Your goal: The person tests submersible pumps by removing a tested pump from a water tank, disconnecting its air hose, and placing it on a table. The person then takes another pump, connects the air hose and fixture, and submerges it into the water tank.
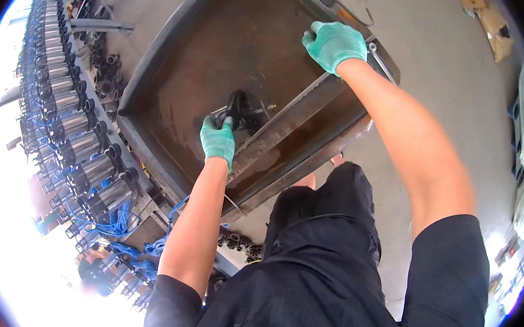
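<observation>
My left hand, in a green glove, is closed on a black rounded part over the brown liquid. A thin metal rod lies across this part, its end sticking out to the right. My right hand, also gloved in green, is curled closed above the tank's far right edge. Whatever it may hold is hidden by the glove. Just beside its wrist, a metal tool with a ring-shaped end lies on the edge. Both hands are over the dark-walled tank.
A metal bar crosses the tank on the right. Left of it runs a long row of silver cylinders with black ends, with blue cables near its close end. Black ring-like parts lie on the floor. Brown cardboard sits far right.
</observation>
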The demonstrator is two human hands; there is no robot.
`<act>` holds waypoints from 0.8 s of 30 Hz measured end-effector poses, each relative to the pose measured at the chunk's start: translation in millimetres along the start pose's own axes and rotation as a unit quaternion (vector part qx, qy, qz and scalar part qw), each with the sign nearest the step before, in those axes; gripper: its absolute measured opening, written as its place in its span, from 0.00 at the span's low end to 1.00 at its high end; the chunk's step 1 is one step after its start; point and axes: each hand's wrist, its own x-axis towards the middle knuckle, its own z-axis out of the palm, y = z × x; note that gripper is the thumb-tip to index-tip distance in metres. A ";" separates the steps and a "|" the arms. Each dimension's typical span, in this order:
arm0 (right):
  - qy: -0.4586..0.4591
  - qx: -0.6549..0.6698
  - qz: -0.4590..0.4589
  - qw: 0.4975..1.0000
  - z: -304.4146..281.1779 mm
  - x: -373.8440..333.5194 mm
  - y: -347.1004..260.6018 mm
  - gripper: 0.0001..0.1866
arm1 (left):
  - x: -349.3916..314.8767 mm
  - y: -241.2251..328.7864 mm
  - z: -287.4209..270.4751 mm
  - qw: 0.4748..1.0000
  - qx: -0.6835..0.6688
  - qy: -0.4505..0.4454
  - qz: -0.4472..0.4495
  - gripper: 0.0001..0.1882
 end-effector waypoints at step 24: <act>-0.260 0.394 -0.199 0.859 -32.0 -207.9 -136.3 0.24 | -211.6 126.6 -162.8 0.954 -0.122 0.237 0.136 0.17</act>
